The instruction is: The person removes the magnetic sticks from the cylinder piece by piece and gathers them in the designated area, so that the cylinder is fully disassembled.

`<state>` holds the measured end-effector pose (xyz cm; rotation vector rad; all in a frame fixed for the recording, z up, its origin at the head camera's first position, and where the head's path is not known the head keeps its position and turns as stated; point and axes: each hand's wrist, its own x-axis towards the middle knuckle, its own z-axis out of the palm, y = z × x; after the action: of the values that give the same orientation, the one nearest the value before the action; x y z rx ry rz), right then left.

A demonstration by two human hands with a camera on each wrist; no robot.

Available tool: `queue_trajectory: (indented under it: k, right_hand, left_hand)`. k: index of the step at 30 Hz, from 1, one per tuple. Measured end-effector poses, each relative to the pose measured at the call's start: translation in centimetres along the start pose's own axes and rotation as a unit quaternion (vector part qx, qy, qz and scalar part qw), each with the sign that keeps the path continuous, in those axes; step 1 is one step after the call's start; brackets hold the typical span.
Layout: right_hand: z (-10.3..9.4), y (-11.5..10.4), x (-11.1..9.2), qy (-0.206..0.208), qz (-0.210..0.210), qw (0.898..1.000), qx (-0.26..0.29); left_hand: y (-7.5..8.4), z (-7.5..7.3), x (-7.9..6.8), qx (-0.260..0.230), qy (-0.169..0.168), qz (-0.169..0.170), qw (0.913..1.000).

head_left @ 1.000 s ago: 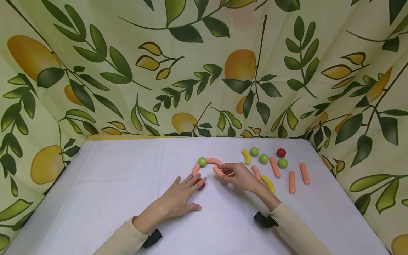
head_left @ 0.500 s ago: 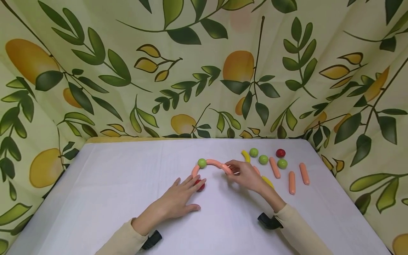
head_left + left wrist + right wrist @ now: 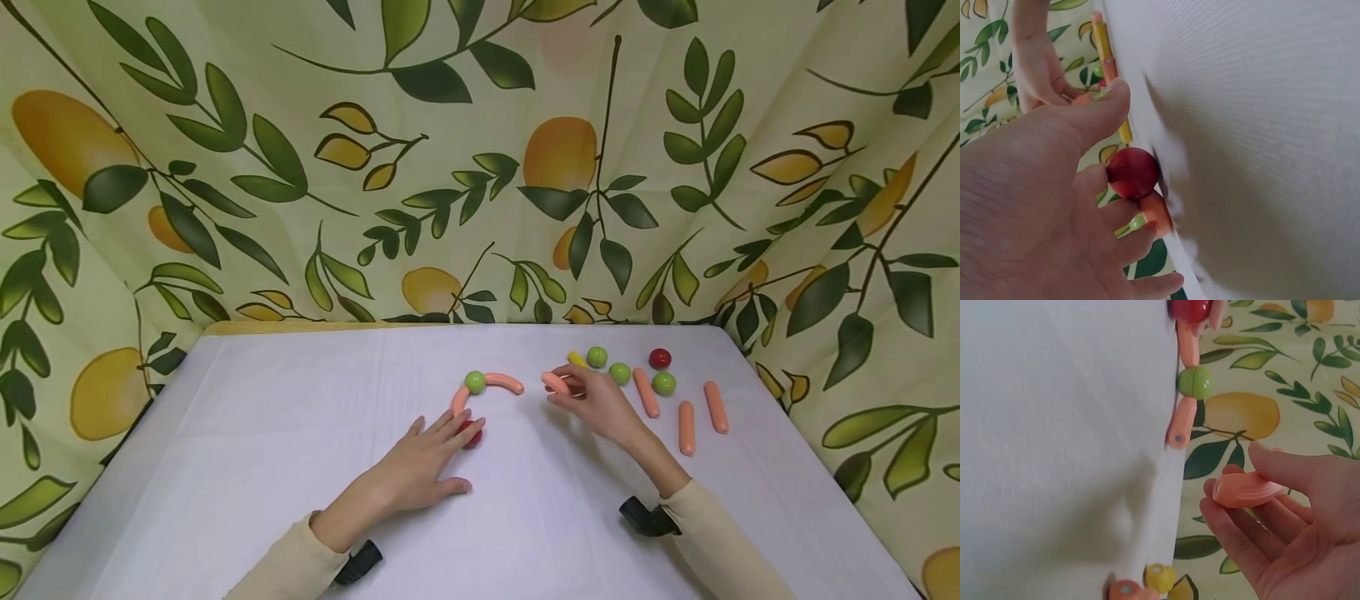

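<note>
My right hand (image 3: pixel 600 404) pinches a short curved salmon stick (image 3: pixel 556 383) between thumb and fingers, off to the right of a joined chain. In the right wrist view that held stick (image 3: pixel 1244 490) has ridged sides. The chain runs from a red ball (image 3: pixel 472 435) through a curved salmon stick (image 3: pixel 459 399) and a green ball (image 3: pixel 475 382) to another curved salmon stick (image 3: pixel 505 382), whose free end shows a grey dot in the right wrist view. My left hand (image 3: pixel 416 471) lies with fingers extended, fingertips against the red ball, as the left wrist view shows.
To the right lie green balls (image 3: pixel 664 383), a second red ball (image 3: pixel 660 358) and several straight salmon rods (image 3: pixel 687 428). A yellow curved stick (image 3: pixel 577 358) is partly hidden behind my right hand. The white-covered table (image 3: pixel 225 433) ends at a leaf-patterned curtain (image 3: pixel 480 167).
My right hand brought its salmon stick to the chain's free end, then drew away rightward still holding it, leaving a gap. My left hand has stayed at the red ball.
</note>
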<state>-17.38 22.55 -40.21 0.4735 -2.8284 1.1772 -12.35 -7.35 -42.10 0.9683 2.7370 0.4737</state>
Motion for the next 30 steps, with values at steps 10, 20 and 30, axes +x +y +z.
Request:
queue_trajectory:
  k: [10,20,30]
  right_hand:
    - [-2.0,1.7,-0.9,0.022,0.072,0.997,-0.009]
    - [-4.5,3.6,-2.6,0.044,0.081,0.995,-0.047]
    - [-6.9,5.4,-4.6,0.064,0.123,0.988,-0.074]
  left_hand:
    - [0.0,0.1,0.0,0.004,0.001,0.003,1.0]
    - [-0.2,0.0,0.1,0.002,-0.004,0.003,1.0]
    - [-0.2,0.0,0.2,0.0,-0.002,0.002,1.0]
